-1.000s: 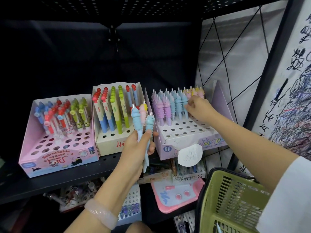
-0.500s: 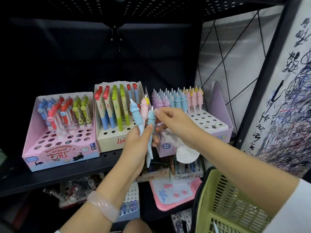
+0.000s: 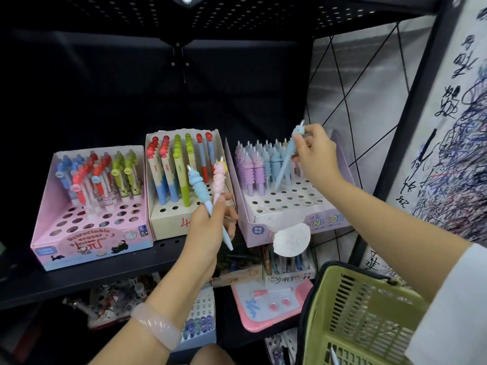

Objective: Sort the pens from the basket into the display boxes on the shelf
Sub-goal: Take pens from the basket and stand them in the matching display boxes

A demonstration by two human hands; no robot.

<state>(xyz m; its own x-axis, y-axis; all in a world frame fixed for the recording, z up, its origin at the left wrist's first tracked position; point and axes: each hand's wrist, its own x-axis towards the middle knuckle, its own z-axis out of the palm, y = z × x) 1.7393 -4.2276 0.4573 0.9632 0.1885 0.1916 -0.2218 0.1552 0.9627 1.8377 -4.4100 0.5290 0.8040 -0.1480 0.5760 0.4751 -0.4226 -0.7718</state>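
Observation:
My left hand (image 3: 207, 227) grips two unicorn pens upright in front of the shelf: a blue pen (image 3: 199, 186) and a pink pen (image 3: 219, 177). My right hand (image 3: 315, 154) pinches a third blue unicorn pen (image 3: 286, 160) near its top; its lower end is slanted down at a hole in the lilac unicorn display box (image 3: 290, 206). That box holds rows of purple, blue and pink pens at its back. The green basket (image 3: 366, 320) hangs at lower right, with one pen tip showing inside.
A cream display box (image 3: 171, 219) of red, green and blue pens stands left of the lilac one, and a pink eraser-pen box (image 3: 89, 233) further left. The black shelf (image 3: 79, 275) carries all three. More stationery sits below. A scribbled paper wall is at right.
My right hand took the smaller blue pen from my left hand's bundle and carried it up and right over the lilac box. My left hand now holds two pens.

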